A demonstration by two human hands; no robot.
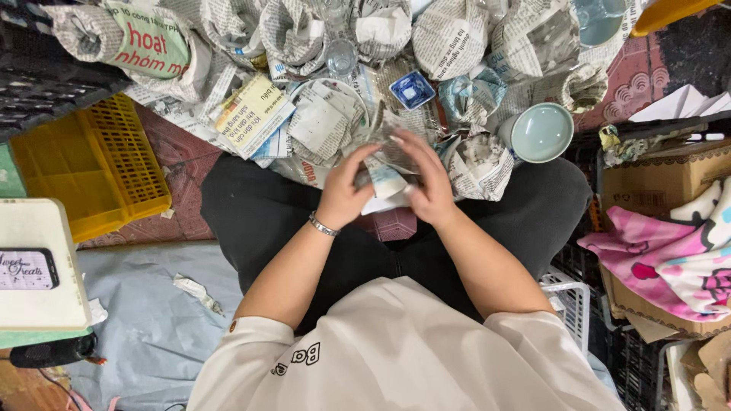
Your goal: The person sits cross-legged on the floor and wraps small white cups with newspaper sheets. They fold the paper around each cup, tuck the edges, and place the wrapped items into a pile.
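Both the left hand (344, 192) and the right hand (426, 183) were clenched around a newspaper-wrapped piece (387, 169), seemingly mid-wrap, loose paper ends beyond the fingertips probably needing tucking inward.

The newspaper-wrapped bundle (387, 164) sits between both hands, over the lap, just in front of the heap of wrapped pieces on the floor. Its paper is crumpled grey newsprint with a pale blue and white patch on the lower side. A creased flap stands up at the top. What lies inside is hidden by the paper.
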